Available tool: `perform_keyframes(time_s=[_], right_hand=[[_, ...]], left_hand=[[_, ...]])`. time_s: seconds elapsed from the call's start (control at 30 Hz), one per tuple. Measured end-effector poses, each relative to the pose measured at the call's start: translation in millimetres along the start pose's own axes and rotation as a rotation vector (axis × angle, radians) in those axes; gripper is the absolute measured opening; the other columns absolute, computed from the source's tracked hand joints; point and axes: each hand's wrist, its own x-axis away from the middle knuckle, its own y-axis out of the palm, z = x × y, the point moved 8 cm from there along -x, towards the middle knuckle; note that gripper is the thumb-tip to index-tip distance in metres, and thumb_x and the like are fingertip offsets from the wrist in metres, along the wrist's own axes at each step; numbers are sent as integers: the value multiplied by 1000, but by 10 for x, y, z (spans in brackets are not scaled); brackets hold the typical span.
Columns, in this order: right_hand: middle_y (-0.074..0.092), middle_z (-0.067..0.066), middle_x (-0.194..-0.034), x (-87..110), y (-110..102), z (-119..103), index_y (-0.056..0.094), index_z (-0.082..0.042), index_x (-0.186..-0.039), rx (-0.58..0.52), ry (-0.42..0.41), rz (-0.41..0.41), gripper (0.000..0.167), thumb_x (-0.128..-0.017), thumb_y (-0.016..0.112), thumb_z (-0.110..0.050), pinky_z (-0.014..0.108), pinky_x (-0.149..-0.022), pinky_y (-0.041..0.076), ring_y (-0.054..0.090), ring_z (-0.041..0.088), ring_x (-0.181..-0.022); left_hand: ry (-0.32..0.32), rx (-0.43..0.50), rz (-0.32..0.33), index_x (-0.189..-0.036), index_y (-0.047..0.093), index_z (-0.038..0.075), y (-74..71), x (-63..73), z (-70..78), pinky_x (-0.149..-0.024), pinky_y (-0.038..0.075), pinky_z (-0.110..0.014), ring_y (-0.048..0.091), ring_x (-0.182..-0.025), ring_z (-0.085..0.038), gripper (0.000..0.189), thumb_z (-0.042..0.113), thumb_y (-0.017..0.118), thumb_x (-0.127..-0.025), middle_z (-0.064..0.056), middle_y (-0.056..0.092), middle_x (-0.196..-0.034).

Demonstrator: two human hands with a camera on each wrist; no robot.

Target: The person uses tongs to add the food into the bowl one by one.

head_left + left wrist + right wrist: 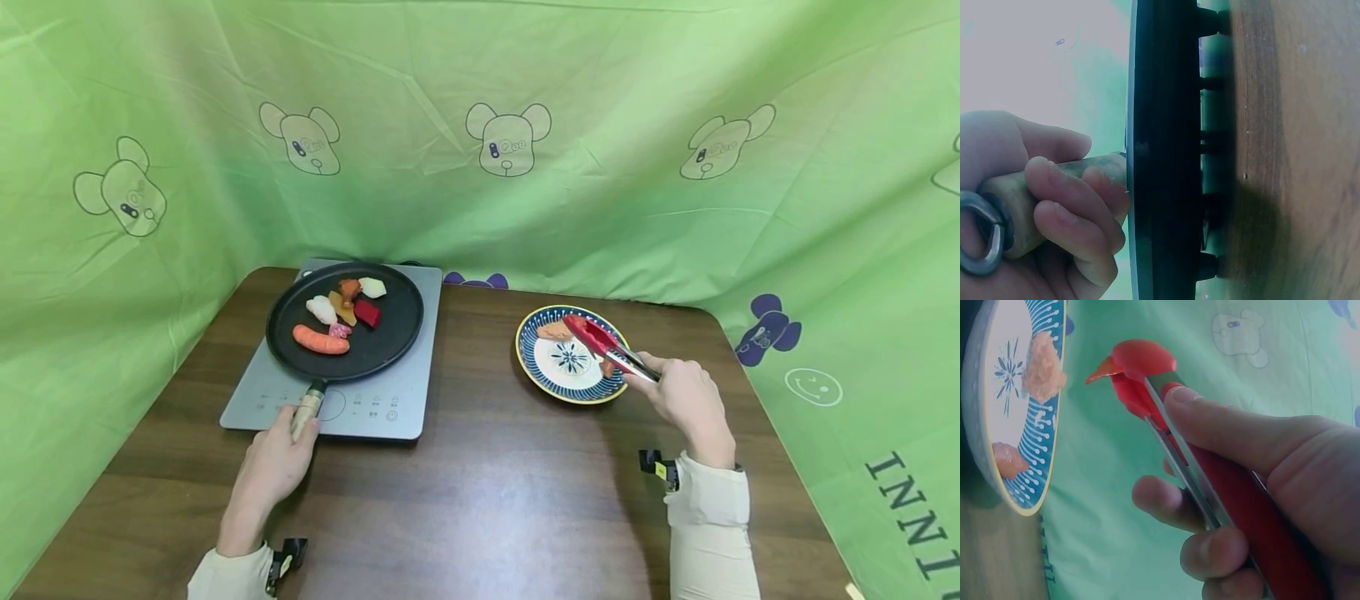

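Observation:
My left hand (273,467) grips the wooden handle (1013,212) of a black flat pan (390,342). In the pan lie a sausage (321,340), a drumstick-like piece (349,290), a dark red piece (367,313), and several pale or yellowish food pieces. My right hand (686,400) holds red-tipped metal tongs (603,340) over the blue-patterned plate (527,367). Between the tong tips, a thin orange piece (1102,370) sticks out, clear of the plate in the right wrist view. A tan, rough food piece (1044,367) and a smaller brownish piece (1010,460) rest on the plate.
Under the pan is a grey induction cooktop (408,408) at the left of the wooden table (480,492). Green cloth (420,167) with bear drawings hangs behind and along both sides. The plate stands towards the back right.

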Motion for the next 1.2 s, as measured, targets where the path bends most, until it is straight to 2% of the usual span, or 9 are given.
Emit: perform_keyframes(time_s=[0.27, 0.53, 0.67, 0.77, 1.03, 1.1, 1.2], right_hand=[[63, 30, -98, 12, -57, -112, 60, -6, -126, -8, -23, 51, 51, -88, 65, -40, 51, -56, 42, 61, 44, -77], [64, 28, -96, 31, -111, -226, 63, -7, -123, -11, -37, 147, 61, -84, 64, -53, 50, -55, 41, 61, 40, -71], [62, 30, -101, 33, -121, -302, 63, -5, -123, -7, -52, 172, 59, -83, 68, -48, 54, -59, 43, 62, 45, -77], [62, 31, -100, 34, -129, -349, 63, -6, -123, -3, -57, 178, 54, -83, 71, -41, 53, -57, 42, 61, 44, -74], [64, 29, -86, 45, -145, -444, 66, -7, -120, -12, -69, 198, 48, -83, 73, -36, 51, -54, 40, 59, 38, -65], [64, 24, -71, 45, -143, -467, 66, -7, -119, -15, -76, 203, 48, -83, 73, -36, 51, -54, 40, 58, 36, -63], [61, 16, -60, 43, -150, -511, 67, -7, -118, -19, -95, 216, 47, -82, 74, -35, 51, -54, 41, 58, 34, -61]], left_hand=[[-3, 0, 2, -137, 31, -3, -2, 2, 1, -48, 35, -34, 46, -58, -23, 58, 41, 37, -100, -12, 47, -76], [-10, -1, -3, -138, 30, -3, 1, 7, -1, -49, 35, -34, 46, -58, -23, 58, 40, 36, -100, -13, 47, -76], [-10, 4, -5, -138, 30, -3, 4, 7, -1, -48, 35, -34, 45, -58, -22, 58, 40, 37, -100, -12, 46, -75], [-16, 8, -8, -138, 29, -3, 10, 8, -6, -48, 35, -34, 45, -57, -22, 58, 40, 37, -100, -12, 46, -75], [-17, 6, -14, -138, 29, -4, 6, 8, 3, -48, 35, -34, 45, -57, -22, 59, 40, 37, -100, -12, 46, -75], [-19, 6, -14, -138, 29, -4, 3, 10, 6, -48, 35, -34, 45, -57, -22, 59, 40, 37, -100, -12, 46, -75], [-20, 6, -13, -138, 29, -4, -1, 13, 7, -48, 35, -34, 45, -57, -22, 59, 40, 37, -100, -12, 46, -75]])
